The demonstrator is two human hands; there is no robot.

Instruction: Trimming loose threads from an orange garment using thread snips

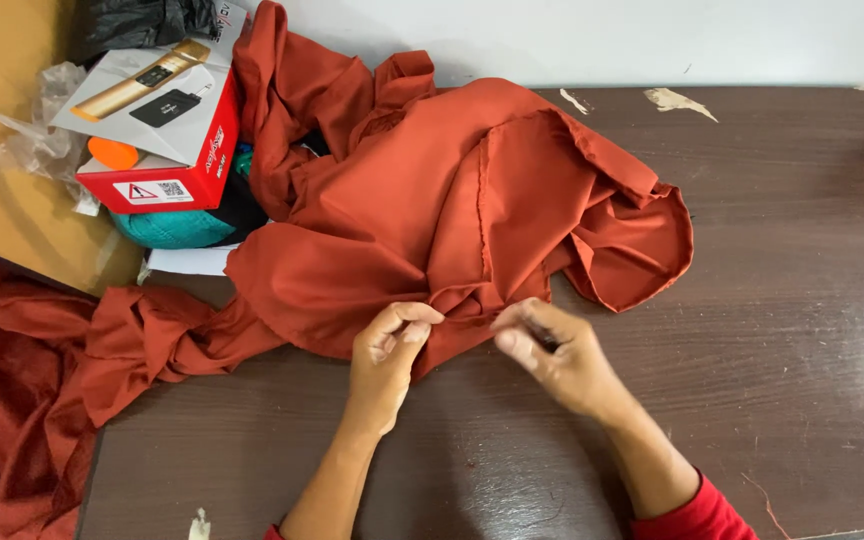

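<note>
A rust-orange fabric piece (432, 210) lies heaped across the middle and far left of the dark wooden table (782, 330), with one long end trailing off the left near edge toward the floor. The left hand (384, 358) pinches the near edge of the cloth, thumb and forefinger closed on a fold. The right hand (557, 355) sits just beside it, fingers curled in against the same near edge; it seems to hold something small and dark between thumb and fingers, perhaps a needle or thread, but the view is too small to tell.

The cloth looks light, thin and limp: it drapes in soft folds, bunches easily and shows a raw seam line running down its middle. It would slip and shift if pulled from one point, so a hold on the hemmed or folded edge, with both hands close together as here, keeps the working spot taut. It is not fragile, though a loose weave could fray at raw edges.

Count: one fabric piece, two hands, one red and white cardboard box (167, 125) at far left, one teal bundle (172, 228) under it, one clear plastic bag (27, 130) beside it.
</note>
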